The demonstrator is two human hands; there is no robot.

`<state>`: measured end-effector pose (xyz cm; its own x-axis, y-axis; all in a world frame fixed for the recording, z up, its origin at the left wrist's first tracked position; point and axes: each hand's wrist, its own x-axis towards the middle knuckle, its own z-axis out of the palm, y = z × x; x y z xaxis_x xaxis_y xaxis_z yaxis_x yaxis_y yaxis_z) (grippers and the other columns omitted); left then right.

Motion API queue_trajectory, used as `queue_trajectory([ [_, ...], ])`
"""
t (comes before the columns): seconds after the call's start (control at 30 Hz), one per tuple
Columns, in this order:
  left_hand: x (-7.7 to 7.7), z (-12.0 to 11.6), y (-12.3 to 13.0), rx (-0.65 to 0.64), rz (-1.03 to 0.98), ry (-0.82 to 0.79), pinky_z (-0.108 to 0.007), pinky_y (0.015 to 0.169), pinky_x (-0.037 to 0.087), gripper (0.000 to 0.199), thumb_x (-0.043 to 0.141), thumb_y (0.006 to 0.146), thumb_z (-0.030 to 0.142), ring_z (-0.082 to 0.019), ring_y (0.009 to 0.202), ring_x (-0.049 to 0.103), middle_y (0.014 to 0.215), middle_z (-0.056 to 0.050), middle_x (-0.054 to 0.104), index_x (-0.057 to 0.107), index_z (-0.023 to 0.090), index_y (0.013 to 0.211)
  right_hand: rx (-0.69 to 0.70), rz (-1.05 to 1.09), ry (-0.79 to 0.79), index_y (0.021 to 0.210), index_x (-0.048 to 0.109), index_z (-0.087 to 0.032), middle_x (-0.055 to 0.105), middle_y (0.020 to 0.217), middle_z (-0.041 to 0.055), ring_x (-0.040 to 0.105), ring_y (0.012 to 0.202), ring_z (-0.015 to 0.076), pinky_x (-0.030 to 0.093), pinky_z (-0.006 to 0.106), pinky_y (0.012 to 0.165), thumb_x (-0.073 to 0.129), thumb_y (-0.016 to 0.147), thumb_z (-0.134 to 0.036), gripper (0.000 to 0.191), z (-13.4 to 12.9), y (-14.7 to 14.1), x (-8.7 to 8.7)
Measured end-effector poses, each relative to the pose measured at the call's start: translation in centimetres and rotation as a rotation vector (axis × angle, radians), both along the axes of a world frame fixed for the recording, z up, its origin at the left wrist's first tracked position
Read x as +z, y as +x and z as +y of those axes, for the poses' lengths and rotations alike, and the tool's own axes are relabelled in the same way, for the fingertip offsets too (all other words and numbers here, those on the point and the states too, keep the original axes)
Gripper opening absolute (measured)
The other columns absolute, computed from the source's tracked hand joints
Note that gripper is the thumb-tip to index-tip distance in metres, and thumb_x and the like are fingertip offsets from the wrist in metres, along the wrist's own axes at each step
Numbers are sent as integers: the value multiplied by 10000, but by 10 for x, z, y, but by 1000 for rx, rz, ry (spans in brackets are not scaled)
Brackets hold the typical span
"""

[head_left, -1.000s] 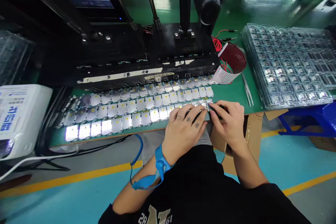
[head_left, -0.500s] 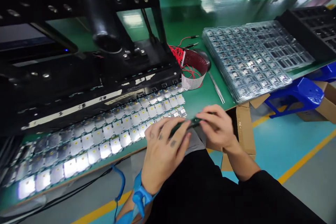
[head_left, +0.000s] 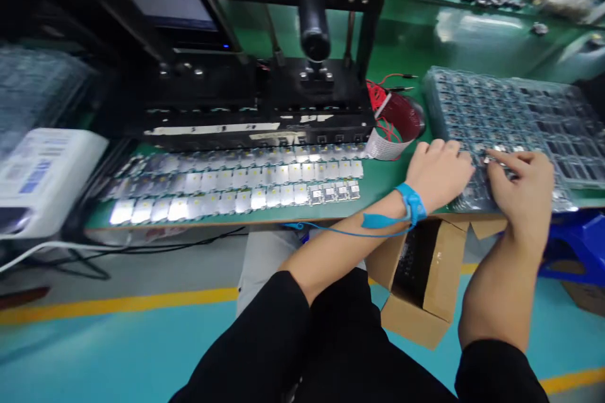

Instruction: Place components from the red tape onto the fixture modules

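Observation:
My left hand (head_left: 439, 173), with a blue wrist strap (head_left: 412, 203) at its wrist, is at the left edge of the stacked clear tray (head_left: 437, 85). Its fingers are curled downward, and whatever is under them is hidden. Over the front part of the same tray, my right hand (head_left: 524, 189) pinches a small shiny circuit board (head_left: 487, 160) between thumb and forefinger. Many pockets of the tray hold similar small boards. Left of the hands, rows of silvery board panels (head_left: 243, 198) lie along the bench, with several exposed modules (head_left: 329, 192) at the right end.
A black press fixture with a handle (head_left: 315, 38) stands behind the panels. Red wires (head_left: 377, 96) and a perforated white band (head_left: 385, 147) lie beside it. An open cardboard box (head_left: 442, 277) is below the bench edge. A white device (head_left: 50, 176) sits at left.
Both hands have moved right from the bench front to the tray. The dark green piece held between them is no longer visible. The view has swung left.

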<state>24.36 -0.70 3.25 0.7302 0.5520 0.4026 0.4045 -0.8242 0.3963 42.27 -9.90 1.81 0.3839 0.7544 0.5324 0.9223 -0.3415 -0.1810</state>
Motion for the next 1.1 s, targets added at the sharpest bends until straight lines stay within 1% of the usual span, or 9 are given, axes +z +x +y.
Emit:
queue_trajectory([
  [0.13,-4,-5,5,65,-19,-11,-444,866,429,296,440,1003,288,-263,1037,554,1095,-114,645,676,147,1111,27,-14,36,980,791,-209,668,986,134,588,1009,243,421,402,958,490,818,-492,444,0,3,-1],
  [0.3,-2,2,16,40,-27,-21,-439,821,438,282,409,992,210,-273,1023,571,1106,-131,635,678,145,1048,9,25,-30,997,758,-198,662,1010,136,586,1066,256,410,425,1000,498,759,-487,456,1,2,4],
  [0.43,9,2,11,5,-35,-12,-414,799,444,311,359,1005,173,-264,1046,576,1175,-133,626,639,137,1134,12,51,94,895,712,-187,675,891,89,604,856,213,471,369,827,578,721,-442,337,-2,6,4],
  [0.5,18,0,-7,-44,-35,5,-392,808,444,333,332,1014,156,-234,1033,582,1157,-92,645,609,153,1200,14,52,189,886,700,-183,666,826,79,581,737,184,469,347,735,602,725,-386,277,-3,2,4],
  [0.57,26,0,-39,-90,-23,5,-373,818,441,334,333,1028,186,-202,986,586,1107,-44,663,574,179,1259,78,32,389,998,696,-199,661,857,92,565,670,164,455,332,657,627,741,-341,302,-5,-15,5],
  [0.67,31,10,-96,-137,91,-84,-374,842,436,266,406,1030,283,-209,989,566,1087,-8,666,613,227,1188,172,36,656,1126,691,-271,652,915,98,590,712,171,441,344,641,669,791,-312,338,-6,-72,7],
  [0.77,25,28,-142,-146,287,-70,-392,828,416,248,424,1021,273,-239,991,553,1050,-41,667,646,213,1116,225,177,453,980,751,-282,668,842,55,614,781,166,469,334,704,687,834,-241,165,-2,-142,5],
  [0.87,15,43,-163,-201,379,-5,-405,831,406,271,405,1017,247,-249,980,525,1038,-69,640,655,202,1111,335,376,229,1071,725,-273,662,876,30,627,796,138,502,307,740,633,894,-237,202,8,-189,-4],
  [1.1,-1,42,-174,-160,307,51,-429,904,429,287,437,1007,285,-277,1061,456,1154,-98,583,649,228,1192,297,201,23,1103,710,-243,680,976,48,601,912,187,423,361,790,573,946,-308,218,17,-200,-29],
])
